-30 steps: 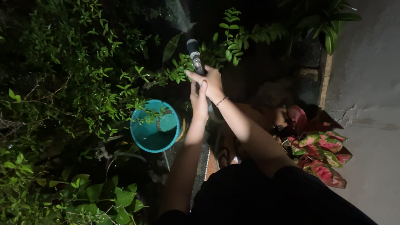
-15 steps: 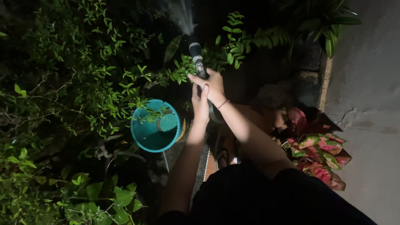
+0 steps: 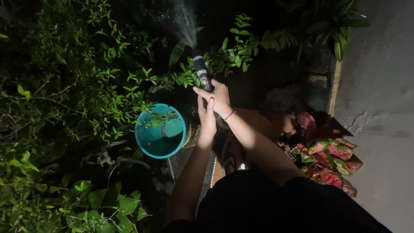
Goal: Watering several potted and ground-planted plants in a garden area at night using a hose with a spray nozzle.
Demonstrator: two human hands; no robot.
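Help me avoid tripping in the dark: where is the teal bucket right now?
In the head view the teal bucket sits left of centre on the ground, just left of the person's left forearm, under the leafy green shrub.

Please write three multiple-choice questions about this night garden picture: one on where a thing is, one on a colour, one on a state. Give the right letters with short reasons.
1. Where is the bucket?
A. on the concrete at the right
B. left of the person's arms, under the green shrub
C. on the pink-leaved plant

2. What colour is the bucket?
A. teal
B. red
C. white

3. What is the state of the hose nozzle?
A. lying on the ground
B. held but dry
C. held and spraying water

Answers: 1 B, it sits among leaves left of the arms. 2 A, its wall and rim look teal. 3 C, the right hand and left hand grip it, and spray fans out above.
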